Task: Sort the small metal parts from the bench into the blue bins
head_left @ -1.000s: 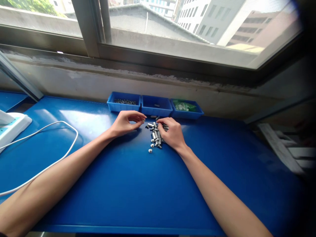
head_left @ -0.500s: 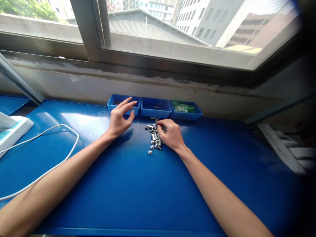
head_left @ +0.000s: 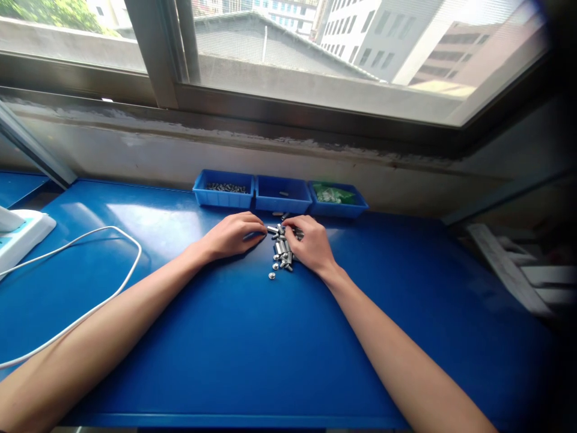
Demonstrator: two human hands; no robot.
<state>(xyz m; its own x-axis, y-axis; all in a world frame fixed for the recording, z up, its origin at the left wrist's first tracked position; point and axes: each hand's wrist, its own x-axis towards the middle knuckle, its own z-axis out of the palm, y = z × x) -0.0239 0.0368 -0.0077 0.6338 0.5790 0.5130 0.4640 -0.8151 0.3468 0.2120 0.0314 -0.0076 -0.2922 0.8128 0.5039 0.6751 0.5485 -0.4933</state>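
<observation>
A heap of small silver metal cylinders point(head_left: 280, 252) lies on the blue table point(head_left: 234, 337), just in front of three blue bins. My left hand point(head_left: 232, 234) rests palm down to the left of the heap. Its fingers are curled together, with the tips at the heap's top left edge, and what they pinch is hidden. My right hand point(head_left: 312, 245) lies on the right side of the heap. Its fingers are bent and its thumb and forefinger are pinched on one cylinder at the top of the heap.
The left bin point(head_left: 204, 191) holds several small dark screws, the middle bin point(head_left: 295, 204) a few parts, and the right bin point(head_left: 356, 207) a greenish bag. A white cable point(head_left: 108, 231) loops across the left of the table from a white device point(head_left: 22, 231). The window sill wall stands close behind the bins.
My left hand rose open to the left bin, then came back down with closed fingers to the heap's left edge. The right hand stayed on the heap.
</observation>
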